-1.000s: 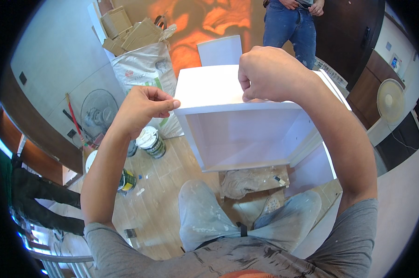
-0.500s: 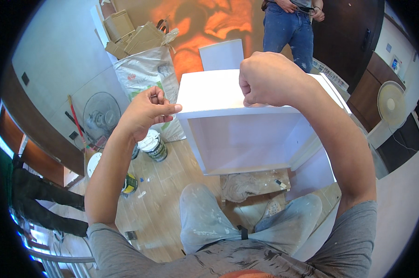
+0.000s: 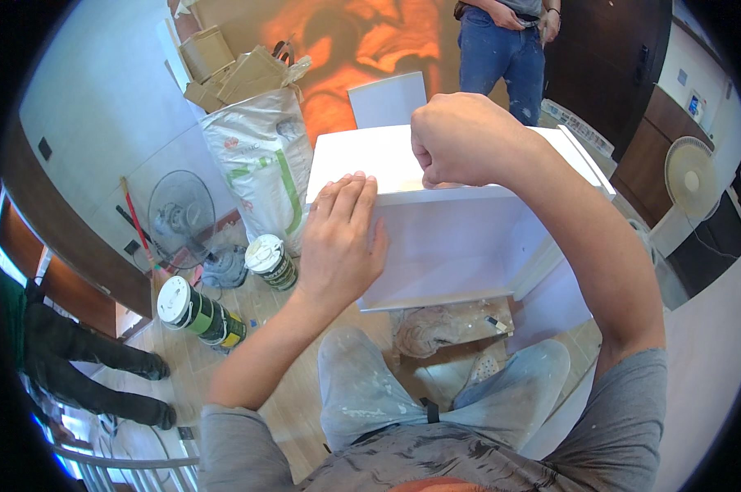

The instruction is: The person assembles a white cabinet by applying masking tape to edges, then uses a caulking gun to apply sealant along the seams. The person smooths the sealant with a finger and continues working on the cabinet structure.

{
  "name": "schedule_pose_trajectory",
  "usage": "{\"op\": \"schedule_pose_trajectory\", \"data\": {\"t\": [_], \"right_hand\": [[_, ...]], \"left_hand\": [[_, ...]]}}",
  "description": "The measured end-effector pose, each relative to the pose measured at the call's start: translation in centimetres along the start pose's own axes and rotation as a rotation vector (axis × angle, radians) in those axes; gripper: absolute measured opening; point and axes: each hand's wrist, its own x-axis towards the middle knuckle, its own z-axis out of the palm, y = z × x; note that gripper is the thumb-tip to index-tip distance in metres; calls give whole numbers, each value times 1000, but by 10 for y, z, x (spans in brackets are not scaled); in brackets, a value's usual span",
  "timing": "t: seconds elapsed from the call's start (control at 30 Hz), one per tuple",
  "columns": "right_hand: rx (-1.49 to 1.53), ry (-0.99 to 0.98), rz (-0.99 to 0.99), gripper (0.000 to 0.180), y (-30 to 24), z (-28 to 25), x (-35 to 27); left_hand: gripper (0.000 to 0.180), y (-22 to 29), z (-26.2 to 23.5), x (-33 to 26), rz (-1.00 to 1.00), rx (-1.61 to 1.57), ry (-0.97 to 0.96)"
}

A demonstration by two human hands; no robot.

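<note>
Head view: at the white cabinet's (image 3: 370, 154) front edge, left hand (image 3: 342, 238) rests fingers-extended, right hand (image 3: 461, 141) is clenched, contents hidden. Likely stiff and heavy; best held by its sides.

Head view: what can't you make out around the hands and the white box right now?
All in the head view:
- Whatever the right hand may grip: hidden by its own curled fingers.
- The left front edge of the white box: mostly hidden by the left hand.
- The standing person: head cut off by the top edge.
- The small object beneath the box: too small to identify.
</note>
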Motion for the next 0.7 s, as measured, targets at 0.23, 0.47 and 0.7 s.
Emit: {"op": "schedule_pose_trajectory", "data": {"t": [0.23, 0.47, 0.7], "right_hand": [[-60, 29, -22, 15, 2, 2, 0], [1, -41, 6, 19, 3, -4, -7], [310, 38, -74, 27, 30, -2, -16]], "left_hand": [[54, 35, 27, 12, -24, -58, 69], [52, -10, 5, -1, -99, -63, 4], [55, 22, 25, 8, -48, 21, 38]]}}
